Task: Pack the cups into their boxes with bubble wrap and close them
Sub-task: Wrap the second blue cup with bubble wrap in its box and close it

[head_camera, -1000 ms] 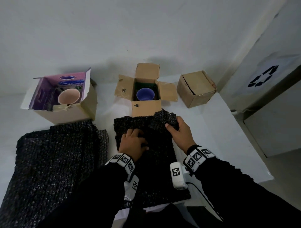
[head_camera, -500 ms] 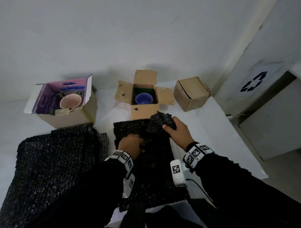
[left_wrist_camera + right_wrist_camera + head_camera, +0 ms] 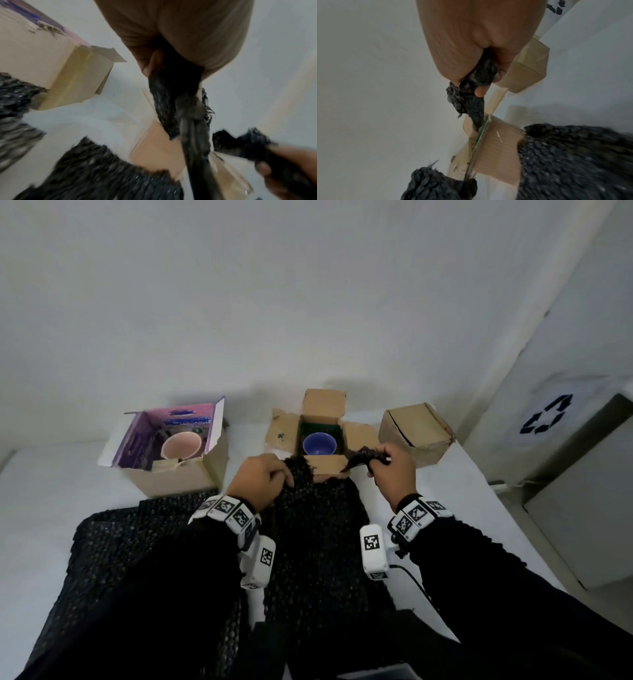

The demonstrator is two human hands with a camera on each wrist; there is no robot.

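Both hands lift a sheet of black bubble wrap by its far edge, just in front of the open box with the blue cup.

The left hand (image 3: 259,478) has its fingers curled round the left part of the bubble wrap (image 3: 318,529), and the right hand (image 3: 390,470) pinches the right corner tight between thumb and fingers, so the sheet hangs between them, probably to be carried over the blue cup (image 3: 319,443), which sits upright in the middle box (image 3: 323,464) with all four flaps spread open. To the left, a pink cup (image 3: 181,445) waits in a purple-lined box (image 3: 178,477), also open, with a second black sheet (image 3: 113,546) lying flat on the white table (image 3: 51,491) before it. The small box (image 3: 416,436) on the right looks already closed.
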